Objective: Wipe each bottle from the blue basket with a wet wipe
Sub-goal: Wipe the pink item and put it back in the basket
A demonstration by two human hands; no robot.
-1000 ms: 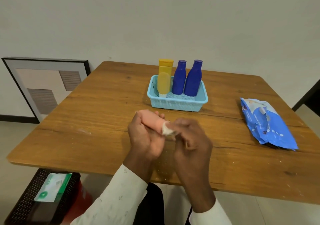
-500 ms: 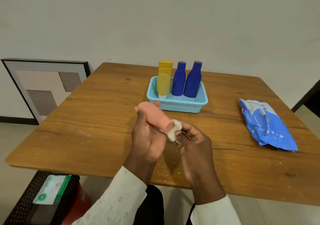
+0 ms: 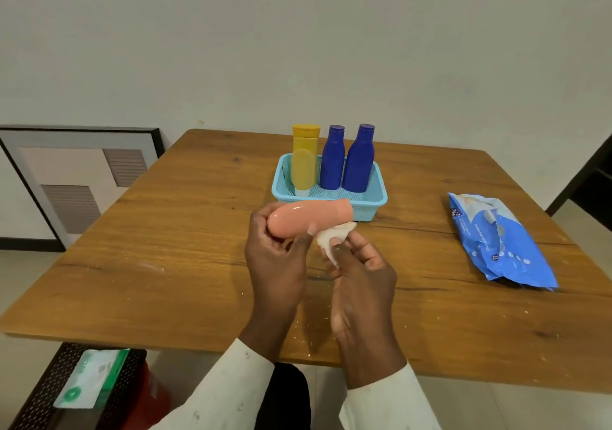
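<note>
My left hand [image 3: 276, 264] grips a peach-pink bottle [image 3: 308, 219] by its rounded end and holds it nearly level above the wooden table [image 3: 165, 247], cap end pointing right. Just under the cap end, my right hand [image 3: 361, 283] pinches a crumpled white wet wipe [image 3: 332, 239] that touches the bottle. Behind them stands the blue basket [image 3: 377, 202], which holds a yellow tube [image 3: 304, 159] standing on its cap and two dark blue bottles [image 3: 332, 157] [image 3: 359, 159], all upright.
A blue pack of wet wipes [image 3: 496, 240] lies on the table to the right. A framed picture [image 3: 76, 181] leans against the wall on the left. Below the table's near left edge sits a black bin [image 3: 66, 393] with a green-and-white packet on it.
The pink bottle has risen and swung from pointing toward me to nearly level, cap to the right. The wipe has slid from the bottle's end to its underside near the cap.
</note>
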